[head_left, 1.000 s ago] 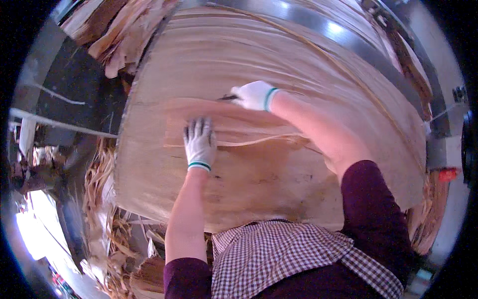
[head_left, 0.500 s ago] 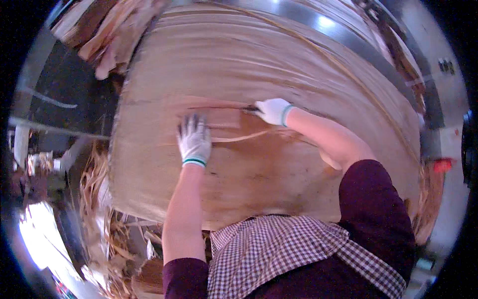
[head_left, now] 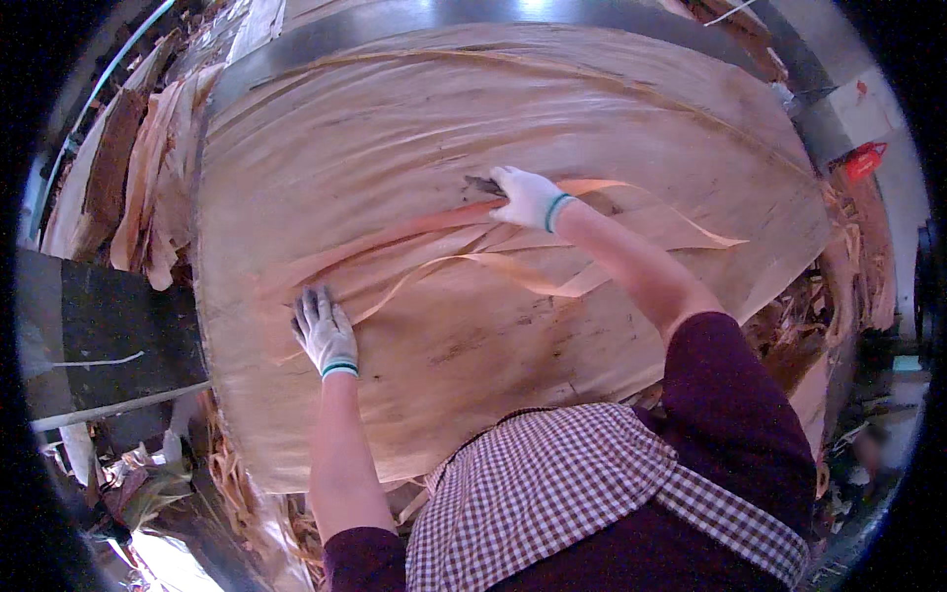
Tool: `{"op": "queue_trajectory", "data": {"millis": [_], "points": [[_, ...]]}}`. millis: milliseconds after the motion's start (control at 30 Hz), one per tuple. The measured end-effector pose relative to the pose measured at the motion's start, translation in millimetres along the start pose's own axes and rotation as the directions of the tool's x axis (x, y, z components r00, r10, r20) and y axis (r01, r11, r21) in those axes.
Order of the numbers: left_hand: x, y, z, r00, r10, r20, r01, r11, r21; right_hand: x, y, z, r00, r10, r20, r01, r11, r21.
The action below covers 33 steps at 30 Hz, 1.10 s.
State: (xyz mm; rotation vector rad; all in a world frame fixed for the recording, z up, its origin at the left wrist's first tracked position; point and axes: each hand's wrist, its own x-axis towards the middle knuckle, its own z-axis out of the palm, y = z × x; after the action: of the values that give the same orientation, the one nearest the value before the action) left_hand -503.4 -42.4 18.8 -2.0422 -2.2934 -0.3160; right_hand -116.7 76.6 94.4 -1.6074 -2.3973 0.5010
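A large stack of thin tan wood veneer sheets (head_left: 473,345) spreads in front of me, its top sheet wrinkled toward the far side. My left hand (head_left: 326,333), in a white glove with greyish fingers, lies flat with fingers spread on the veneer at the left. My right hand (head_left: 530,200), also gloved, is closed around a small dark tool (head_left: 483,185) whose exact kind I cannot make out. Beneath it passes a long orange-tan veneer strip (head_left: 414,229). A narrower curled strip (head_left: 473,259) runs from near my left hand toward the right.
Torn veneer pieces (head_left: 148,178) hang at the far left, above a dark panel (head_left: 118,306). More scraps (head_left: 838,247) sit beyond the right edge, near a red object (head_left: 864,161). A shiny metal strip (head_left: 395,20) borders the far side.
My view has shifted. The left hand has moved left and nearer to me, staying flat. Loose strips now curl out to the right past the right hand, which still grips the dark tool.
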Motion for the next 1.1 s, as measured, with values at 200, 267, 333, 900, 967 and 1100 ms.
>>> {"op": "queue_trajectory", "data": {"millis": [200, 267, 333, 900, 967, 1100], "points": [[-2, -3, 1, 1.0, 0.004, -0.001, -0.004, 1.0, 0.019, 48, -17, 23, 0.947, 0.064, 0.315, -0.026, 0.992, -0.125], [-1, 3, -4, 1.0, 0.012, -0.014, -0.012, 0.999, -0.029, 54, -17, 16, 0.893, 0.103, 0.439, -0.037, 0.987, -0.157], [1, 7, -7, 1.0, 0.013, -0.013, -0.014, 0.998, -0.057, 45, -10, 17, 0.954, 0.009, 0.298, 0.034, 0.99, -0.139], [7, 25, -33, 0.98, -0.027, 0.198, 0.006, 0.994, 0.106, -211, -177, -81, 0.817, -0.569, 0.091, 0.501, 0.78, 0.376], [4, 28, -38, 0.993, -0.057, 0.099, 0.038, 0.981, 0.19, -217, -172, -100, 0.826, -0.562, 0.036, 0.509, 0.772, 0.381], [-56, 55, -53, 0.88, 0.368, -0.299, -0.414, 0.904, -0.107, -235, -126, -146, 0.878, -0.384, -0.287, 0.479, 0.678, 0.558]]}}
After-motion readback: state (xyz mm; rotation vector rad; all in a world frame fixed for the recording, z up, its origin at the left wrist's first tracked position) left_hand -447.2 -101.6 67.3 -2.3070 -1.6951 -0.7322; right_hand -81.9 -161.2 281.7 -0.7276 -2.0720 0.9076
